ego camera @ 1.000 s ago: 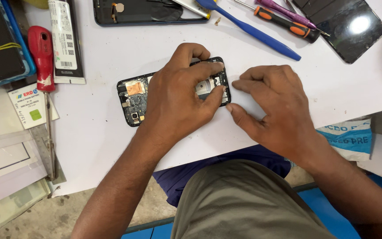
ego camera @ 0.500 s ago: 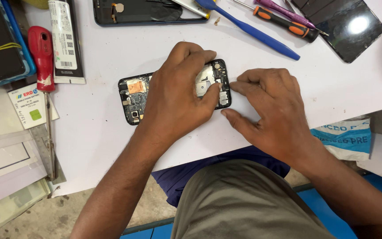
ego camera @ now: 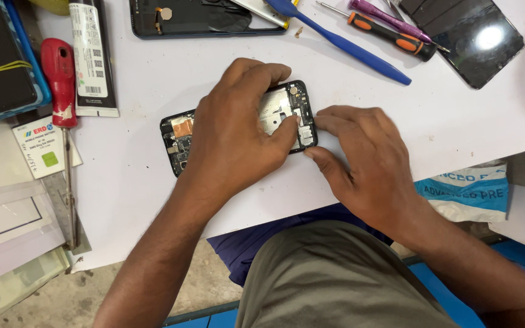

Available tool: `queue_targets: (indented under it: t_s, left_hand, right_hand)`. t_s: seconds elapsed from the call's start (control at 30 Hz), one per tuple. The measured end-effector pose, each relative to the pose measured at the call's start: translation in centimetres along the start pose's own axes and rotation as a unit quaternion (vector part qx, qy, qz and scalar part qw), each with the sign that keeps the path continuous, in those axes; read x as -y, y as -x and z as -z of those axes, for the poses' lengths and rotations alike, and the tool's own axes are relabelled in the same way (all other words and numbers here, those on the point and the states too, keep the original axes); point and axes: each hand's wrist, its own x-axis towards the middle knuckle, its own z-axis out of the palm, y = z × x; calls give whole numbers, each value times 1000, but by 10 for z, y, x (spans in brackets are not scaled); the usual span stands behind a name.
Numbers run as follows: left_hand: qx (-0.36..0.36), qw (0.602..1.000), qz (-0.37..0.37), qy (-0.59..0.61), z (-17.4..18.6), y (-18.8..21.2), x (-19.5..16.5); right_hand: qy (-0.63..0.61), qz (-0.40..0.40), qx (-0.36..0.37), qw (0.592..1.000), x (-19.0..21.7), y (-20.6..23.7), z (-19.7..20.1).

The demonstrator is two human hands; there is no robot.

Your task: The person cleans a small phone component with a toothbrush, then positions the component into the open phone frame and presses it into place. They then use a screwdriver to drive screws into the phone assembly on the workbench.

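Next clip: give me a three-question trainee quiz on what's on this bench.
1. True or false: the opened phone lies flat on the white table.
2. Which hand covers the phone's middle: A left hand, B right hand?
3. What colour is the handle of the screwdriver at the table's left?

Key: 1 true. 2 A; the right hand touches the phone's end. 3 red.
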Motion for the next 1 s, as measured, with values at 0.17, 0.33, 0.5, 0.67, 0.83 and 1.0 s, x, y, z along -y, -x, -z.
queue_targets:
  t_s: [0.17, 0.33, 0.5, 0.67, 0.83, 1.0]
  left_hand:
    - [-24, 999, -14, 36, 8, 3, -1]
    - [-64, 997, -40, 34, 12, 7, -3]
    - [-78, 994, -66, 40, 16, 11, -4]
    - [-57, 994, -51, 73, 20, 13, -4]
    - [-44, 993, -35, 100, 22, 14, -4]
    - [-29, 993, -14, 116, 29, 11, -9]
  right_hand:
    - [-125, -59, -12, 990, 2, 4, -8]
    - [-223, -60, -42, 972, 4, 12, -14]
    - [-288, -61, -77, 953, 12, 21, -17]
    - [-287, -45, -84, 953, 17, 22, -16]
    - [-275, -34, -90, 956, 19, 20, -15]
    - [-281, -30, -92, 955, 23, 19, -13]
